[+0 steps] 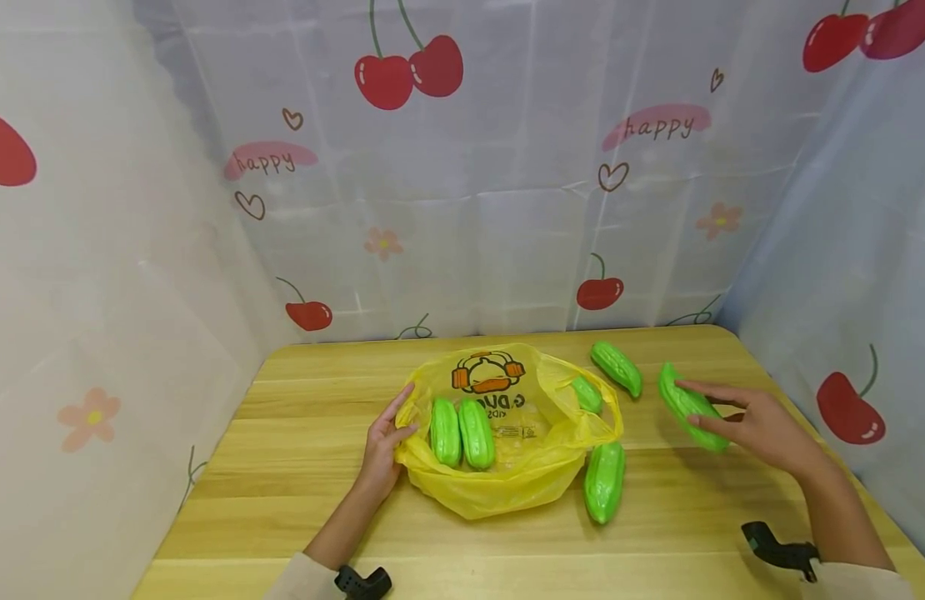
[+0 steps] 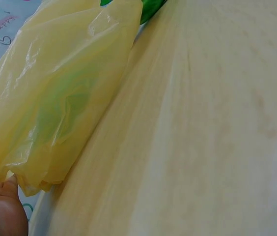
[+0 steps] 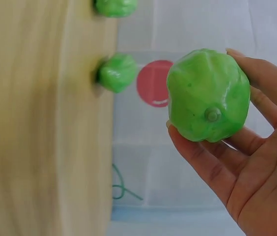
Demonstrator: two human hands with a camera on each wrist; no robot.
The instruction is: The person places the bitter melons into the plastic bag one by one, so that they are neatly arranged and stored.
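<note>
A yellow plastic bag [image 1: 492, 492] with a cartoon duck print lies on the table with its mouth spread wide. My left hand [image 1: 382, 450] grips its left rim; in the left wrist view the thumb [image 2: 8, 189] is at the gathered film. Two bright green, ridged bitter melons, one of them this bitter melon [image 1: 476, 433], lie side by side inside, and another green piece [image 1: 587, 395] shows at the bag's right side. Off to the right, my right hand [image 1: 766, 425] holds a bitter melon [image 3: 208, 96] between thumb and fingers, raised over the table.
One loose bitter melon [image 1: 616, 368] lies behind the bag's right side, and another bitter melon [image 1: 605, 483] lies at its front right. The wooden table [image 1: 305, 400] is bordered at the back and sides by a hanging curtain [image 1: 477, 225] printed with cherries.
</note>
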